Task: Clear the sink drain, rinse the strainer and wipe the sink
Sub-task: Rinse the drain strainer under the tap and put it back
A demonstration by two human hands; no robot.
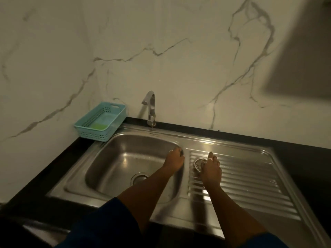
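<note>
Dim kitchen corner, white marble-look wall (pixel 179 59) with grey veins, black counter (pixel 53 158). Steel sink (pixel 114 169) set in the counter, ribbed drainboard (pixel 250 179) to its right. Tap (pixel 150 108) stands at the back edge, spout turned left, no water visible. Drain (pixel 138 177) open at the basin floor, partly hidden by the left forearm. Teal basket (pixel 100 120) on the back left corner of the counter against the wall, something green lying flat inside it. Left hand (pixel 174 161) on the basin's right rim, fingers curled shut around something small and dark; can't tell what it is. Right hand (pixel 211 169) on the drainboard, fingers closed on the strainer (pixel 198 163), which sits on the ribs just right of the basin; a ring on one finger. Dark blue sleeves (pixel 100 226) at the bottom edge. Big shadow across the upper right wall.
</note>
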